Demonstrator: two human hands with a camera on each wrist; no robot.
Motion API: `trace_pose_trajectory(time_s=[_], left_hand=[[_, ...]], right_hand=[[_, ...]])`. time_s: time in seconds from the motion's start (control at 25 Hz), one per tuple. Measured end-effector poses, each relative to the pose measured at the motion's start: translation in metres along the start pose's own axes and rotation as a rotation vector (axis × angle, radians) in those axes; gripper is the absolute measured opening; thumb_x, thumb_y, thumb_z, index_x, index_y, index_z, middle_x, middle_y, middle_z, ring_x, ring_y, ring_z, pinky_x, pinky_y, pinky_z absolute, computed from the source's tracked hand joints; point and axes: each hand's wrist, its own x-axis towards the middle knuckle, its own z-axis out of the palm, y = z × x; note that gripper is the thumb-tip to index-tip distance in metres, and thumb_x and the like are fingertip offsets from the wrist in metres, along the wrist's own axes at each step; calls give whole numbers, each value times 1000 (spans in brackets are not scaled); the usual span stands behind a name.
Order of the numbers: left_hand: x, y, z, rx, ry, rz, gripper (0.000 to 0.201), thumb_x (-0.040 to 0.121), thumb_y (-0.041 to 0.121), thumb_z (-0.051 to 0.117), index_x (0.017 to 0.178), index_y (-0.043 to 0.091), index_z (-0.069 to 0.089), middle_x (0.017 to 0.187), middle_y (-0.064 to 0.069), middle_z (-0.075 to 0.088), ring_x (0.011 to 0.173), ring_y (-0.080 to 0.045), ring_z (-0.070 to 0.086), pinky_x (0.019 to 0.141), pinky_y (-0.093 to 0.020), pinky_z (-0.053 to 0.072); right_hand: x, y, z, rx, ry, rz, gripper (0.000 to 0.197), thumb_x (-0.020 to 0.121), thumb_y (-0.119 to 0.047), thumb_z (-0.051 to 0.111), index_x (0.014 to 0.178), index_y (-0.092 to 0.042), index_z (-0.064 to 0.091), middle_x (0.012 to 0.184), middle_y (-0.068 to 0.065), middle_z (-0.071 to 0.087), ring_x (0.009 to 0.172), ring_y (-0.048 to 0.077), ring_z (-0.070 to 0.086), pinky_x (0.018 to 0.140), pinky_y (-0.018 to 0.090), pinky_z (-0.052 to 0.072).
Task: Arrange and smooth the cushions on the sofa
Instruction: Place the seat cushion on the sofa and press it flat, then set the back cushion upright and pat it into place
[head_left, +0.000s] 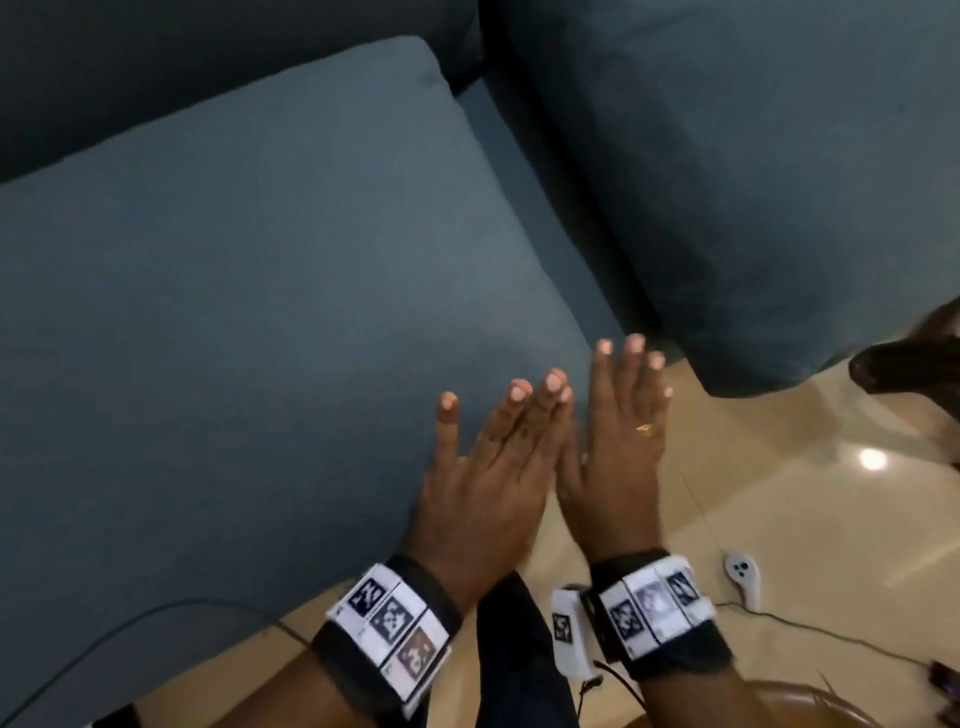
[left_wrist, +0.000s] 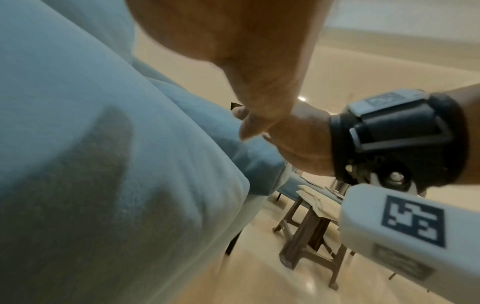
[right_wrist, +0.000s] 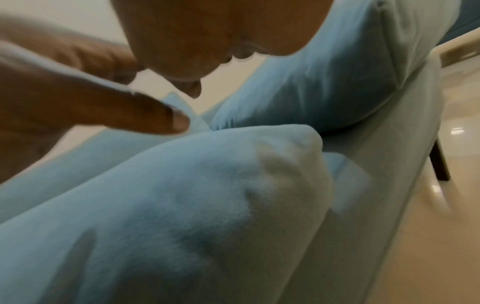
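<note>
A large blue-grey seat cushion (head_left: 249, 291) fills the left of the head view. A second blue cushion (head_left: 753, 171) lies to its right, with a dark gap between them. My left hand (head_left: 498, 457) hovers flat over the near right corner of the left cushion, fingers straight and spread. My right hand (head_left: 618, 431), wearing a gold ring, is flat beside it over the cushion's front edge. Neither hand holds anything. In the right wrist view the cushion corner (right_wrist: 259, 164) bulges below the fingers (right_wrist: 155, 115). The left wrist view shows the cushion surface (left_wrist: 103, 164) under the palm.
Glossy beige floor tiles (head_left: 779, 493) lie right of the sofa. A white controller (head_left: 743, 577) with a black cable lies on the floor near my right wrist. A dark wooden piece (head_left: 904, 364) juts in at right. A wooden stool (left_wrist: 311, 236) stands beyond the sofa.
</note>
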Motion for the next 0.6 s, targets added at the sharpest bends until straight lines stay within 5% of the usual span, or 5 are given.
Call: trace_pose_trajectory(time_s=[0.16,0.32,0.44,0.52,0.6], left_hand=[[15,14,-1,14,-68,37,77,99,34,56,160,10,17,169,-6,8,155,-23,13,123,-60,-2],[16,20,9,-38,-114,93,69,101,27,48,161,11,16,169,-4,13,156,-23,13,123,-59,6],[-1,7,13,39,-269,189,69,97,30,47,159,11,24,168,-4,17,155,-23,15,124,-55,0],[-20,-8,8,-138,-287,220,62,92,28,52,151,13,41,163,-5,32,152,-24,26,123,-54,15],[-54,-26,-6,-265,-210,260,47,91,25,55,137,17,57,155,-3,47,146,-22,38,120,-47,28]], right_hand=[[-7,17,-2,61,-216,114,70,103,-39,35,162,-21,1,166,0,-16,154,23,-16,122,60,20],[-10,24,1,306,-88,199,69,106,-27,41,161,-21,0,168,-5,-10,154,13,-12,127,41,16],[-31,17,7,357,-401,414,85,104,-29,51,160,-32,-12,164,15,29,143,26,41,108,42,43],[-41,6,6,386,-258,598,76,101,-49,53,162,-27,13,138,16,61,118,37,62,89,35,48],[-59,-10,11,551,-319,685,78,79,-90,43,123,-30,64,110,10,74,102,36,68,85,43,55]])
